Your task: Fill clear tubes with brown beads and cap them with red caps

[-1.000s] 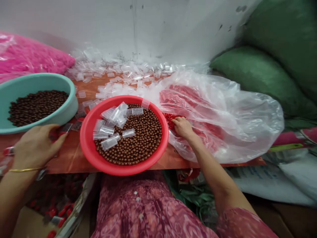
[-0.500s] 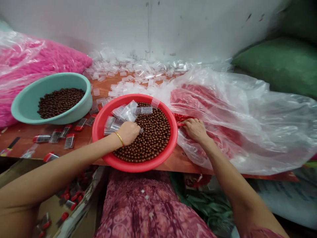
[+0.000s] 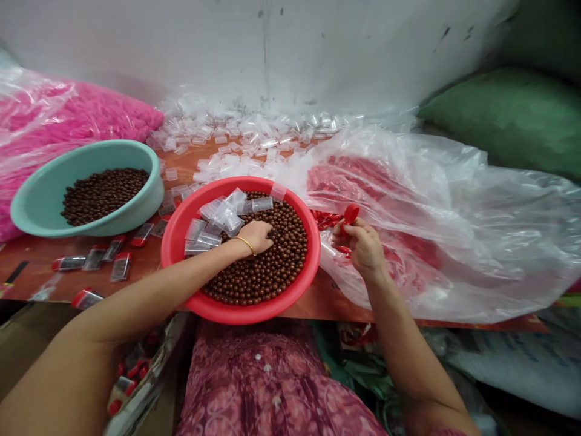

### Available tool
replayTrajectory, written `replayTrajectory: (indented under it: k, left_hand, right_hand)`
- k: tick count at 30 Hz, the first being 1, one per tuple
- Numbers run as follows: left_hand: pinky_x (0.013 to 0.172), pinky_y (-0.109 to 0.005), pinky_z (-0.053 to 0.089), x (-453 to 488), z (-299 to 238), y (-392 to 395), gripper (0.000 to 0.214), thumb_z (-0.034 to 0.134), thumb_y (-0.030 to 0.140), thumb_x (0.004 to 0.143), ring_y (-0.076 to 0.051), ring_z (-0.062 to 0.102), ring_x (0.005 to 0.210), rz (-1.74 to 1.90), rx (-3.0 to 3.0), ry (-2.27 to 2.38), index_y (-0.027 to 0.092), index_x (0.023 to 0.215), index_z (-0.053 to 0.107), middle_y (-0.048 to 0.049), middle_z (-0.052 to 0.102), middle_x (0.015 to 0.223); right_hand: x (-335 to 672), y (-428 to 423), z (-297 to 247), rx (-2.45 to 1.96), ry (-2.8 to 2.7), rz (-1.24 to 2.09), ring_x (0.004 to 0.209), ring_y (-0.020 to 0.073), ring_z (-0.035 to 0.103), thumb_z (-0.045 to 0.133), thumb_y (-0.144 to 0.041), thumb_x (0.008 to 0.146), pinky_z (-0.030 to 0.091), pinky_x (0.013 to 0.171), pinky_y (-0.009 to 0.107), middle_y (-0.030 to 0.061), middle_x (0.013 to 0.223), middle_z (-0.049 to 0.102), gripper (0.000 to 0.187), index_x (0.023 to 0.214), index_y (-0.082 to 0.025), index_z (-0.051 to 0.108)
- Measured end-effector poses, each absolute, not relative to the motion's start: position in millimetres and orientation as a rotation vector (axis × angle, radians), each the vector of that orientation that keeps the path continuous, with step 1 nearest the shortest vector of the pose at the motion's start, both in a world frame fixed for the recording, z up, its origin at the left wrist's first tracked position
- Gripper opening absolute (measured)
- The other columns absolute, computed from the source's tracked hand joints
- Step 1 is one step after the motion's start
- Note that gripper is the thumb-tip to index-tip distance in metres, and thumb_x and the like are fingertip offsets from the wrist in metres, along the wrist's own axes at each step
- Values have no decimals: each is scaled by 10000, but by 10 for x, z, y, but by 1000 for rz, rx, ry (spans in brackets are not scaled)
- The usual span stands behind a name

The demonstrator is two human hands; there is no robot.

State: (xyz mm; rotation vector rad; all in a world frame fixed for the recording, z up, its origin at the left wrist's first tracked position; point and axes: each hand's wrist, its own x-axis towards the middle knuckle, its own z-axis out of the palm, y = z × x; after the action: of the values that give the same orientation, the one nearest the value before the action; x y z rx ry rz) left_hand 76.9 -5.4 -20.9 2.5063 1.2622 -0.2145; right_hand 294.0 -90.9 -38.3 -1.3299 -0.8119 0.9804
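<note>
The red cap [image 3: 351, 213] is now in the air, above the opening of the clear plastic bag [image 3: 499, 242]. The right hand [image 3: 367, 248] pinches it between the thumb and the fingers. Half a second ago this hand was lower, at the loose red pieces [image 3: 324, 219] by the bag's opening; now it is raised a little and turned, so one cap is apart from the pile.

The left hand [image 3: 255, 236] has moved somewhat to the right inside the red tub [image 3: 254, 313]. Its fingers are bent down among the brown balls [image 3: 247, 293] and their tips are hidden, so I cannot tell if they are pressed together or grip something. In my judgement, the change means that the two hands work at the same time: one cap is already picked, while the other hand is busy at the balls.

Near the left hand, clear tubes [image 3: 227, 218] lie in a heap on the balls. To the left of this tub, on the table [image 3: 318, 303], there are filled tubes with red ends [image 3: 121, 266], just beside the teal tub [image 3: 129, 219]. More clear tubes are spread along the wall [image 3: 295, 48].
</note>
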Motion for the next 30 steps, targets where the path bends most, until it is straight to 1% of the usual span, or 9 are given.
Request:
replayTrajectory:
  k: [4,7,11,16,19,21,24,27,30]
  left_hand:
    - [724,-260,504,585,-240,-26,281,573,223,765,-155,641,781,214,2045,1032,98,1007,643,-51,707,865]
    - [787,-282,492,446,-200,-79,313,630,180,696,-136,623,799,445,1679,853,88,995,624,-47,696,893]
    - [840,-306,469,313,-116,-209,279,665,191,673,-127,607,802,494,1526,805,96,926,595,-45,674,876]
    - [825,-308,455,255,-76,-338,328,680,254,683,-130,575,803,577,1576,752,114,957,565,-28,637,870]
    - [822,-314,451,263,-96,-375,310,640,287,726,-135,559,807,546,1665,722,115,971,558,-30,621,885]
    - [835,-325,453,278,-115,-389,300,615,310,752,-145,563,833,513,1673,678,120,973,548,-38,620,906]
    - [836,-330,464,302,-128,-406,322,619,345,756,-149,574,848,497,1625,598,128,976,531,-41,617,910]
    - [725,-297,490,309,-112,-422,325,629,375,751,-116,573,710,498,1545,544,135,933,505,0,584,795]
    - [603,-246,482,302,-86,-436,314,625,385,755,-81,550,585,487,1517,529,146,897,478,34,548,725]
  right_hand:
    - [2757,-945,-221,-1257,-871,1141,358,56,380,581,-384,664,396,336,192,-84,487,445,208,742,-191,565]
    - [2588,-976,-80,-1241,-984,1175,379,53,440,656,-425,675,414,368,181,-64,498,513,262,686,-183,555]
    - [2384,-977,74,-1205,-1054,1198,432,78,550,726,-395,618,474,433,197,-19,572,638,267,692,-174,596]
    - [2216,-893,76,-1211,-1150,1233,341,77,493,710,-362,612,421,364,196,-45,480,600,245,751,-170,650]
    - [2130,-839,15,-1293,-1274,1052,387,94,516,650,-343,686,449,409,222,-44,502,607,213,816,-181,695]
    - [2077,-820,-16,-1315,-1378,840,585,143,627,607,-305,735,532,587,283,-10,678,695,210,886,-203,711]
    - [2019,-830,-28,-1281,-1553,636,919,198,649,540,-246,793,504,869,369,23,1000,710,288,1043,-228,682]
    - [2000,-873,-25,-1257,-1693,550,966,201,632,463,-220,849,491,890,376,48,1048,687,343,1144,-233,638]
    - [2012,-914,-32,-1254,-1759,376,806,185,627,457,-225,862,515,768,347,59,902,670,361,1187,-241,612]
